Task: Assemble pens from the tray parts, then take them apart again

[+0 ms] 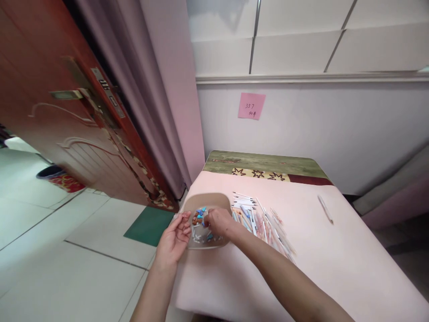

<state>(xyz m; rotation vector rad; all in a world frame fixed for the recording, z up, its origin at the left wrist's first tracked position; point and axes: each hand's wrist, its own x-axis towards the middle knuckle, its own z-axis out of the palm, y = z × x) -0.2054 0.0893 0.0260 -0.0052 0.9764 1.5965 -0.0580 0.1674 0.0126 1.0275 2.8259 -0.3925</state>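
Observation:
A beige plastic basin (208, 246) stands at the left edge of the table, with small blue and brown pieces (198, 217) and small whitish parts (198, 237) inside. My right hand (218, 222) reaches over its right rim, fingers bent together and pointing down at the pieces; what they hold is hidden. At the basin's left rim, my left hand (177, 235) is palm up with curled fingers, thumb and fingertips close together. Anything pinched there is too small to name. Right of the basin lie pen barrels (268, 230) in a loose heap and a row of thin pen refills (244, 200).
One pen (325, 209) lies apart on the right of the pink-covered table (335, 264). Behind it rises a white wall with a pink note (251, 106). On the left are a reddish wooden door (110, 147), a curtain (147, 89) and a green mat (147, 227).

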